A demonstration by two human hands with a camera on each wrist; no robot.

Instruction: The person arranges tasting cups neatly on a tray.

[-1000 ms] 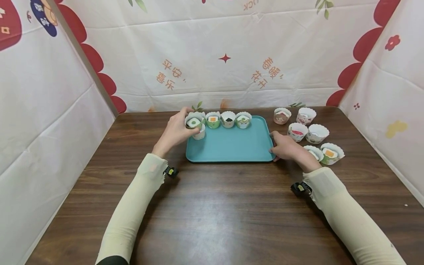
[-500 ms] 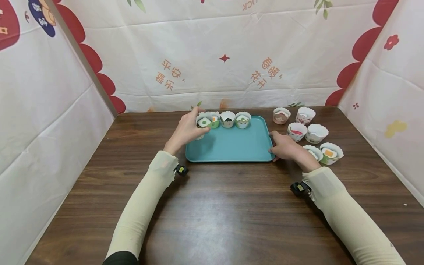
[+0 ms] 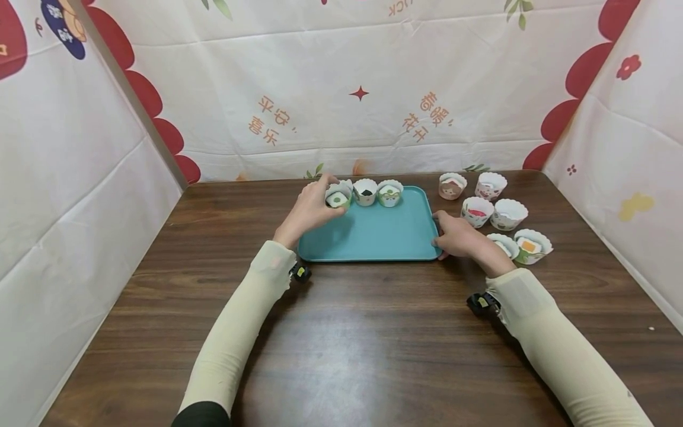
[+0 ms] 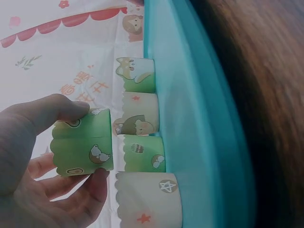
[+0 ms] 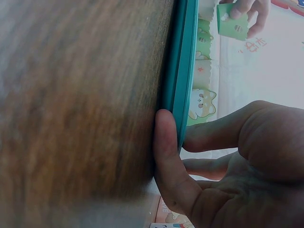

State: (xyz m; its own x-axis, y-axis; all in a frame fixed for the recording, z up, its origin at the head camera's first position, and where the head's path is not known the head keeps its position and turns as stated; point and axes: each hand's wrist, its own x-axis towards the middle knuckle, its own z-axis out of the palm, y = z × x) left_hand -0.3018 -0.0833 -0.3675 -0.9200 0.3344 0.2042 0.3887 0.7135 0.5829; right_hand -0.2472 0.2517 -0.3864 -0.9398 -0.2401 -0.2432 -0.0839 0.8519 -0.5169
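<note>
My left hand (image 3: 312, 206) pinches a green paper baking cup (image 4: 83, 142) between thumb and fingertips, raised in front of the row on the teal tray (image 3: 379, 237). A white piece with a green spot sits inside the held cup. Along the tray's back edge stand a cream cup with a dark filling (image 3: 365, 193) and a green dog-print cup (image 3: 390, 194). Another green cup (image 4: 145, 154) and a cream star-print cup (image 4: 149, 199) show in the left wrist view; my hand mostly hides them in the head view. My right hand (image 3: 460, 237) grips the tray's right rim.
Right of the tray, several more paper cups stand on the brown wooden table (image 3: 341, 338), among them one with a red filling (image 3: 476, 212) and one with an orange-topped white piece (image 3: 532, 246). A printed white cloth (image 3: 320, 71) hangs behind and along both sides.
My left hand has moved right with the green cup, from above the tray's left back corner to before the second cup of the row. The right hand stays on the rim.
</note>
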